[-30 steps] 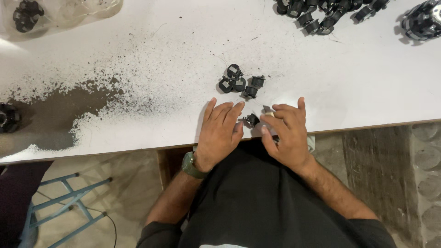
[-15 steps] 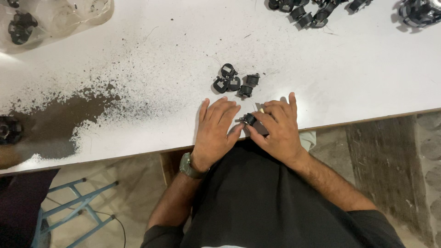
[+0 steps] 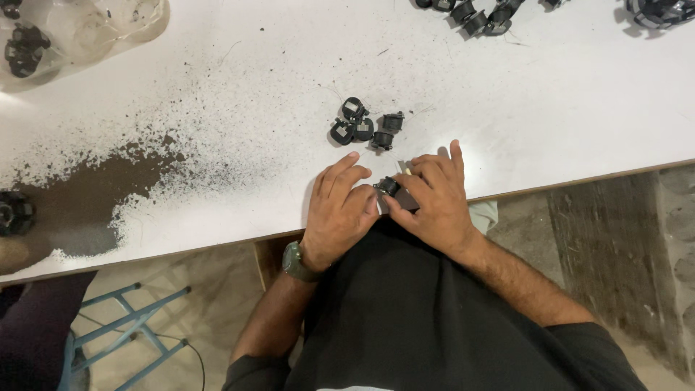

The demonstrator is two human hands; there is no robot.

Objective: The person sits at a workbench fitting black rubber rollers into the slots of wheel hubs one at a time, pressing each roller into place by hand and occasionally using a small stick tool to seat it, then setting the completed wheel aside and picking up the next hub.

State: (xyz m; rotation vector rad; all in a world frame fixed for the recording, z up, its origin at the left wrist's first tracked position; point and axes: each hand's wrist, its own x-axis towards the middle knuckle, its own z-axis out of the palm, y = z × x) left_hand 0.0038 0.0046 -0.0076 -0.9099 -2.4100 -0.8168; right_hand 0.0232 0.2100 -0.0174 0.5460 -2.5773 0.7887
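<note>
Between both hands' grip, left hand (image 3: 337,210) and right hand (image 3: 436,199), sits a small black part (image 3: 387,187).

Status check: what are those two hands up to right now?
Left hand and right hand together pinch a small black part at the table edge. Four similar black parts lie just beyond. Nothing between.
</note>
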